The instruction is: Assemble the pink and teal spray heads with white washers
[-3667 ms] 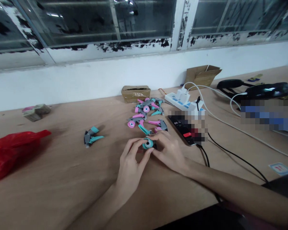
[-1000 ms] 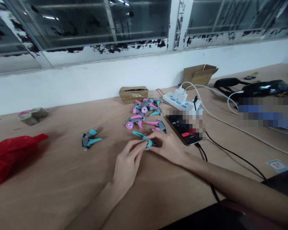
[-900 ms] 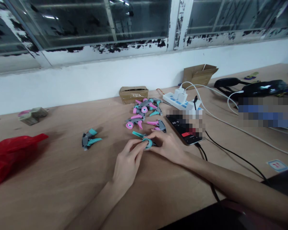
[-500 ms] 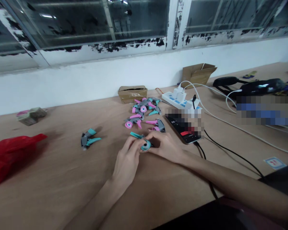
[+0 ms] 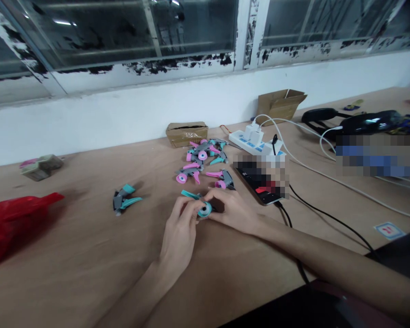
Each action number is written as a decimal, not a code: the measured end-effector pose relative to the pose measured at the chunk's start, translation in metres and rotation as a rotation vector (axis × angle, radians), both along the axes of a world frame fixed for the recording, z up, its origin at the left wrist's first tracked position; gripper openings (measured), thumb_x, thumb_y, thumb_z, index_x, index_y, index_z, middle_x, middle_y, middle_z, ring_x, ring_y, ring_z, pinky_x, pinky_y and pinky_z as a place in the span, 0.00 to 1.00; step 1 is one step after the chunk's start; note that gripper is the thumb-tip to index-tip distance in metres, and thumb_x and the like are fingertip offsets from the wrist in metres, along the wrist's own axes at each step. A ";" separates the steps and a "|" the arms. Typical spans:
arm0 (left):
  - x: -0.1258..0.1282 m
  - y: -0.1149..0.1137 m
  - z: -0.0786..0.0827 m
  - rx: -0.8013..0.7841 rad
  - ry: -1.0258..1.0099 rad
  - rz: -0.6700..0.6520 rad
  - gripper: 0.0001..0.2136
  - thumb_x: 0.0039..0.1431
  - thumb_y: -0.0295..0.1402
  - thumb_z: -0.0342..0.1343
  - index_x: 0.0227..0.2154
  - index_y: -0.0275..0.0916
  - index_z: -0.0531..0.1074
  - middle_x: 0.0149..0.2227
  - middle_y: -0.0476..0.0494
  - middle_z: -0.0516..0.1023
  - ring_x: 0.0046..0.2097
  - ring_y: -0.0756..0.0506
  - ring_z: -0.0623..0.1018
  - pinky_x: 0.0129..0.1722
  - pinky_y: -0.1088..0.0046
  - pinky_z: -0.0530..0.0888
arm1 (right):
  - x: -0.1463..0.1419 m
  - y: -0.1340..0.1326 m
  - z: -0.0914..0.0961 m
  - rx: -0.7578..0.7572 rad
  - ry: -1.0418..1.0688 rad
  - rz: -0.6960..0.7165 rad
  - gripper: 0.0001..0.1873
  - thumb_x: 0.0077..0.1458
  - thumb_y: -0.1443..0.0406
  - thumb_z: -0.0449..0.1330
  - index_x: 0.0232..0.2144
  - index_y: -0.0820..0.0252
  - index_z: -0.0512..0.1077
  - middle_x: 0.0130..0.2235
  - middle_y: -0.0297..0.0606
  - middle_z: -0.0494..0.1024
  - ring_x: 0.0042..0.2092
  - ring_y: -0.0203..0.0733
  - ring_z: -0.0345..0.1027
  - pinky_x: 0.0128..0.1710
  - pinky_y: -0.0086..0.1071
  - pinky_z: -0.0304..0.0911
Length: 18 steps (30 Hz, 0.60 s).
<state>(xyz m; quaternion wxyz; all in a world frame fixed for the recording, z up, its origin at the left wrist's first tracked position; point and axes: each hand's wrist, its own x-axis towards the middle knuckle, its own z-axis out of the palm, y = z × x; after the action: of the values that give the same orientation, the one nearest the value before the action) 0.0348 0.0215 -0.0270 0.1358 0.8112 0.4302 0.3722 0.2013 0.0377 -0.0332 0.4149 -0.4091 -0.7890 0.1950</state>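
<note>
The left hand (image 5: 179, 228) and the right hand (image 5: 237, 212) have their fingers closed on a teal-and-grey trigger head (image 5: 207, 211), its round ring facing the wearer, just above the desk (image 5: 123, 264). Taking that piece as the clock's centre, similar pink, teal and grey heads (image 5: 202, 156) cluster at twelve o'clock; a lone teal-and-grey head (image 5: 119, 200) lies at nine. A phone (image 5: 258, 189) sits at two, its screen showing a red patch and a pale "0", the rest pixelated. A taped carton (image 5: 187, 135) stands beyond the cluster, open on top, its contents hidden. At one o'clock are a power strip (image 5: 237, 137) holding white plugs and, farther off, an open cardboard box (image 5: 280, 107), inside unseen. Well out at three, a blue-bordered sticker (image 5: 389, 230) bears red marks too small to read; a crumpled red bag (image 5: 17, 223) lies at nine, contents hidden.
</note>
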 end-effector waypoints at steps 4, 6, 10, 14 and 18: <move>-0.002 -0.001 0.000 -0.025 -0.005 -0.005 0.10 0.62 0.26 0.42 0.36 0.41 0.68 0.37 0.47 0.67 0.33 0.51 0.72 0.31 0.74 0.75 | 0.000 0.001 -0.001 0.007 -0.010 0.019 0.08 0.47 0.70 0.62 0.32 0.58 0.68 0.31 0.31 0.73 0.33 0.35 0.66 0.32 0.28 0.60; -0.003 -0.001 -0.001 -0.038 -0.003 -0.022 0.10 0.62 0.26 0.42 0.36 0.41 0.68 0.38 0.47 0.67 0.32 0.51 0.72 0.31 0.74 0.75 | 0.001 0.001 -0.002 0.013 -0.026 0.037 0.08 0.48 0.71 0.61 0.32 0.58 0.68 0.32 0.32 0.74 0.33 0.35 0.67 0.32 0.28 0.60; -0.005 -0.001 -0.002 -0.018 0.001 -0.051 0.10 0.61 0.25 0.43 0.35 0.41 0.70 0.38 0.46 0.68 0.35 0.50 0.73 0.33 0.73 0.76 | 0.001 0.002 -0.004 0.025 -0.022 0.049 0.09 0.47 0.72 0.61 0.32 0.58 0.68 0.34 0.33 0.75 0.34 0.36 0.68 0.34 0.28 0.61; -0.007 0.000 -0.002 -0.009 -0.027 -0.056 0.11 0.61 0.24 0.43 0.37 0.42 0.70 0.39 0.46 0.70 0.37 0.49 0.74 0.35 0.72 0.78 | 0.002 0.001 -0.004 -0.005 0.019 0.033 0.10 0.47 0.71 0.62 0.33 0.58 0.69 0.34 0.32 0.76 0.35 0.36 0.69 0.35 0.29 0.62; -0.011 0.002 -0.004 0.049 -0.003 -0.086 0.13 0.61 0.24 0.45 0.41 0.43 0.71 0.42 0.46 0.72 0.40 0.49 0.75 0.40 0.69 0.77 | 0.002 0.000 -0.001 -0.032 0.041 0.014 0.09 0.48 0.69 0.63 0.34 0.58 0.70 0.34 0.32 0.76 0.34 0.36 0.70 0.34 0.28 0.62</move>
<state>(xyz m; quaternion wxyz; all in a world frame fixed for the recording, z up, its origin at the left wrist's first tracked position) 0.0233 0.0233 -0.0307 0.1326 0.8315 0.3854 0.3774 0.2035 0.0378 -0.0345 0.4231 -0.4061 -0.7798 0.2189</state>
